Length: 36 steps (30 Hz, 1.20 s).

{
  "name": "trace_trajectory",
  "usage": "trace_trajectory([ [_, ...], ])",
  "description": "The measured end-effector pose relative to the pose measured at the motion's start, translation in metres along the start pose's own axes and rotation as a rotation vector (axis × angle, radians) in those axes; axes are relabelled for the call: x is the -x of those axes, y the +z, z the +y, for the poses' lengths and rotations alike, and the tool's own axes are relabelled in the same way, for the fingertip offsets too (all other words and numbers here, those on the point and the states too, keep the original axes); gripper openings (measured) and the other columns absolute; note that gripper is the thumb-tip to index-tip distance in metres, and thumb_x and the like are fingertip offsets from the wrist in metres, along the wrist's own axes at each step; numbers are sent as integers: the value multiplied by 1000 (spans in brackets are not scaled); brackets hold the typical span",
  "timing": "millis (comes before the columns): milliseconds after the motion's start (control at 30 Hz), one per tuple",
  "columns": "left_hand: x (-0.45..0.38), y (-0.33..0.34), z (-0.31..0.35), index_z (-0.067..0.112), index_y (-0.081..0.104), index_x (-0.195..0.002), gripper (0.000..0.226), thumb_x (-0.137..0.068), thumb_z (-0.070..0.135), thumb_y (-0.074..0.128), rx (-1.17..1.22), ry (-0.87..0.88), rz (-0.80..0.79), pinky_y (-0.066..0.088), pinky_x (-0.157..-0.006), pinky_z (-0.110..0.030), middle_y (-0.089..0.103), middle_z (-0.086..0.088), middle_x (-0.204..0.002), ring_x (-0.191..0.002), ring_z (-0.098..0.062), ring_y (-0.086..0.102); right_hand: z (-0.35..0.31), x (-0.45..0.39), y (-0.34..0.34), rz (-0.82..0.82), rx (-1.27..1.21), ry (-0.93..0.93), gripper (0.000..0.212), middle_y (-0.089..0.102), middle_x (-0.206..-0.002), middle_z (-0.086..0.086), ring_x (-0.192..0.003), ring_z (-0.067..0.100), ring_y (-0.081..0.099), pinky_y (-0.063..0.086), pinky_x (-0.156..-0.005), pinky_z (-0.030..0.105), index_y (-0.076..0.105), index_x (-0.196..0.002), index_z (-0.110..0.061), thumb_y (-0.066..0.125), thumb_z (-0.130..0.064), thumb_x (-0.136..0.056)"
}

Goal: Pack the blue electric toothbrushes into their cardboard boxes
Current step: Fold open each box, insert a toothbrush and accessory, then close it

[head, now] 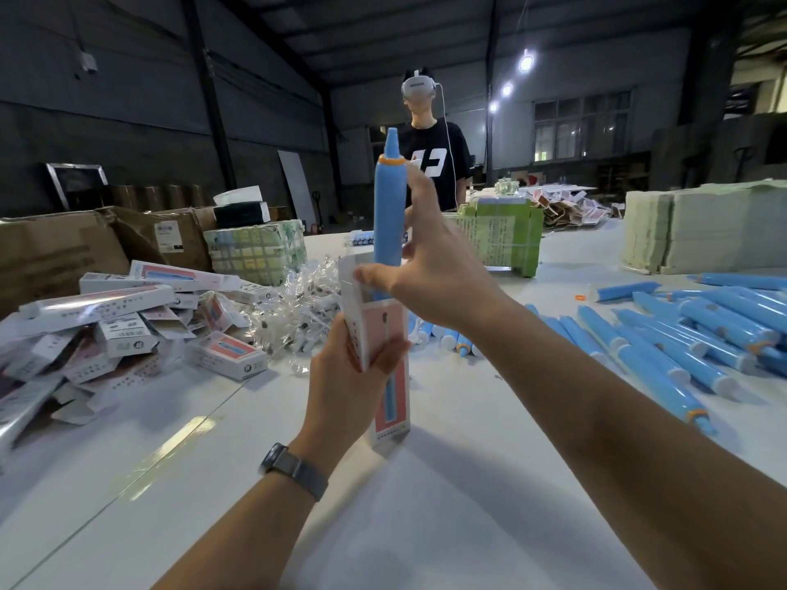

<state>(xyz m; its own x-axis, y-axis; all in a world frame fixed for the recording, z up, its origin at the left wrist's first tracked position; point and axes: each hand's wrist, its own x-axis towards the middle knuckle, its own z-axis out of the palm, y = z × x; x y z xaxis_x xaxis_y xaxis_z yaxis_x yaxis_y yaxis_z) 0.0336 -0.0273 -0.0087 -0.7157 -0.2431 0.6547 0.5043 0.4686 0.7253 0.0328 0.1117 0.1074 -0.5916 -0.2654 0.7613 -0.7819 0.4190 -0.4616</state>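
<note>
Your left hand (pixel 355 368) grips the upright white-and-pink cardboard box (pixel 381 355); your right hand (pixel 430 270) pinches the blue plastic toothbrush (pixel 388 215), part-inserted at twelve o'clock. Next, I judge: push it straight down.

A big white counter (pixel 468 504), a heap of clear plastic wrappers (pixel 298 300), brown cardboard cartons (pixel 55 249) at the far left, green paper bundles (pixel 255 251), a tall stack of pale green sheets (pixel 702 225) at the right, a person in a black shirt (pixel 438 163) wearing a white headset (pixel 418 87), bright ceiling lamps (pixel 526 62)

Blue toothbrush (pixel 388 215), orange collar (pixel 391 161)
</note>
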Motion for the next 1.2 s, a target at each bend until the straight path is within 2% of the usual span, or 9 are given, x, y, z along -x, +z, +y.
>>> trace_trajectory([
  [167,-3,1,-3,34,49,-91,27,-85,33,75,0,-36,1,56,-60,-24,64,26,-84,-72,-1,67,4,2,5,86,-66,-35,82,53,-96,-14,-77,2,55,47,-68,27,28,-147,-28,78,-25,-82],
  [300,-2,0,0,35,48,-90,26,-85,36,74,3,-21,-2,54,-57,-20,63,26,-83,-72,-1,67,9,3,6,129,-132,-89,106,47,-129,-5,-91,6,55,51,-71,19,7,-155,-30,79,-13,-79],
  [400,-1,0,2,34,47,-89,28,-83,40,74,6,-12,-9,58,-60,-28,64,25,-85,-72,-3,67,9,3,8,104,-81,-93,109,47,-119,-12,-83,11,57,53,-66,24,6,-154,-36,78,-10,-77],
  [533,-1,1,2,34,48,-91,29,-84,36,76,4,-12,-30,61,-66,-37,63,28,-86,-74,-1,66,9,3,8,44,-69,-56,108,55,-93,-3,-70,21,60,53,-63,28,11,-153,-41,76,-7,-74],
  [633,-2,1,2,36,49,-91,29,-85,31,77,2,-2,-29,57,-62,-24,62,31,-85,-74,3,65,7,3,8,49,-25,-58,100,55,-88,-2,-72,20,60,54,-64,35,19,-150,-38,77,-10,-73],
  [767,-2,1,4,36,48,-91,29,-85,31,76,17,4,-36,50,-53,-11,62,34,-85,-75,6,65,5,2,4,38,-48,-45,109,58,-93,16,-72,30,60,51,-61,39,7,-152,-41,75,-7,-74],
  [900,-2,1,4,33,50,-90,28,-83,33,77,18,2,-10,49,-53,-10,62,33,-83,-73,5,65,5,2,4,11,-1,-44,93,57,-89,7,-75,24,62,55,-67,47,22,-143,-40,77,-12,-73],
  [1067,-2,1,2,35,49,-91,29,-83,32,78,17,2,-20,50,-55,-10,63,31,-86,-75,4,66,6,-2,2,-9,-21,-64,111,56,-82,19,-71,36,60,53,-57,46,9,-152,-43,73,-5,-70],
  [1200,-3,1,3,36,48,-90,30,-84,33,77,15,-2,-25,48,-54,-7,62,34,-86,-75,7,65,7,-2,2,21,58,-54,86,58,-80,8,-71,25,61,55,-62,45,33,-141,-34,77,-11,-70],
])
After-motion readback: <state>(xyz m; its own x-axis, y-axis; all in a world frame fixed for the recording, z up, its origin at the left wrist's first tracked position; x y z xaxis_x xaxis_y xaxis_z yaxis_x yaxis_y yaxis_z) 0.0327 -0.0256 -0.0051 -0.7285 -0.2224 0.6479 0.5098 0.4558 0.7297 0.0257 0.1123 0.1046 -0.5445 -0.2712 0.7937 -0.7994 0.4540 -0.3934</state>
